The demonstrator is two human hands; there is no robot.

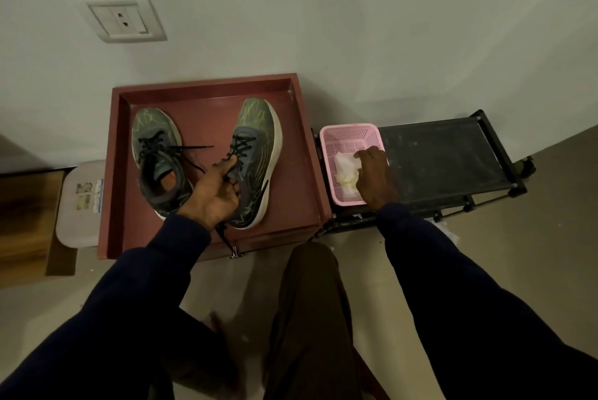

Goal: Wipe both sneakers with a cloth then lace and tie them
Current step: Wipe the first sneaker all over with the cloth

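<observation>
sneakers on tray, basket right

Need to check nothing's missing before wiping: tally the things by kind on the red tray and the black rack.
sneakers: 2
cloth: 1
pink basket: 1
total: 4

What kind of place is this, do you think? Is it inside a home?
Most likely a corner of a home, perhaps by the entrance: a wall socket on the plain wall, two sneakers on a low red box, and a black rack holding a pink basket beside it.
</observation>
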